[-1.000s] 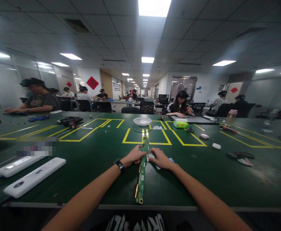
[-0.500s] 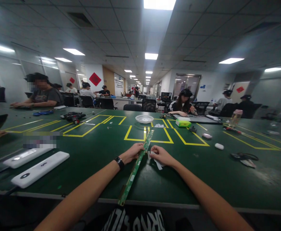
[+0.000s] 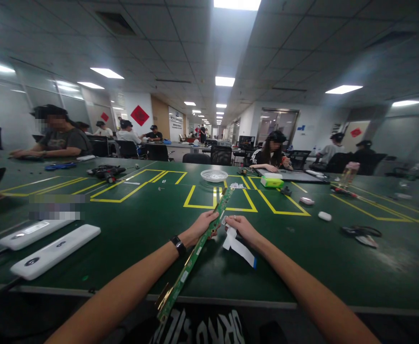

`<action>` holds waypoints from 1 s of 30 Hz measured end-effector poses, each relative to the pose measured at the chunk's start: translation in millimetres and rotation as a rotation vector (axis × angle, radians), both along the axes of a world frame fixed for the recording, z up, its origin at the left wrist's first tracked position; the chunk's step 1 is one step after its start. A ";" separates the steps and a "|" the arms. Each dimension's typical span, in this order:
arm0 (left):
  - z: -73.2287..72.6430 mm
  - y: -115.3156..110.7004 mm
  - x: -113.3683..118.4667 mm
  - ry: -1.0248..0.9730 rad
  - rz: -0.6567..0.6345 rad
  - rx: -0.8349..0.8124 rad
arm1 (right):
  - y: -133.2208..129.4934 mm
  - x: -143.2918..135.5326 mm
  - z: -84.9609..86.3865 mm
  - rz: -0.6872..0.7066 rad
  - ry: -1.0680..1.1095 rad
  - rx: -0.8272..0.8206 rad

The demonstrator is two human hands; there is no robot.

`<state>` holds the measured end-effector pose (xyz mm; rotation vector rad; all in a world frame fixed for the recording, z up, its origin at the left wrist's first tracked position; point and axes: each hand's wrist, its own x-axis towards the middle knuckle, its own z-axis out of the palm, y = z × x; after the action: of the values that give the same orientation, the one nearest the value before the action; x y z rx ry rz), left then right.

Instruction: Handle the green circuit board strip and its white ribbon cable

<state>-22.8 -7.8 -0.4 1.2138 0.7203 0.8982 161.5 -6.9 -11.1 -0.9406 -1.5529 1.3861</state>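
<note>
A long, narrow green circuit board point(image 3: 195, 255) slants from near my lap up toward the middle of the table. My left hand point(image 3: 204, 225), with a dark band on its wrist, is closed around the board's upper half. Just right of the board, my right hand point(image 3: 243, 230) pinches a white ribbon cable point(image 3: 241, 251) that hangs bent, with a blue tip at its lower end. Whether the cable still joins the board I cannot tell.
Beyond the board stands a white basket point(image 3: 214, 176). Two white power strips point(image 3: 57, 251) lie at left. A green-and-white pack point(image 3: 271, 182), a white case point(image 3: 325, 216) and a dark cable point(image 3: 360, 231) lie at right. Co-workers sit across the table.
The board has tilted, its near end shifting left and toward me. More of the ribbon cable now shows below my right hand, its blue tip visible.
</note>
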 end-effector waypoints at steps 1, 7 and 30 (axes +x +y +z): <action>-0.4 0.0 0.2 0.003 0.011 0.013 | 0.4 0.3 -1.0 -0.011 0.009 0.017; -2.3 1.8 0.6 -0.010 0.063 0.052 | -0.3 1.1 -3.4 -0.079 -0.017 0.103; -9.9 3.9 5.4 -0.039 0.110 0.080 | -8.3 -2.7 4.8 -0.173 -0.083 0.217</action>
<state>-17.4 -3.9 -10.2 1.2332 0.7315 1.0471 158.8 -15.1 -6.3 -0.9825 -1.6065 1.0469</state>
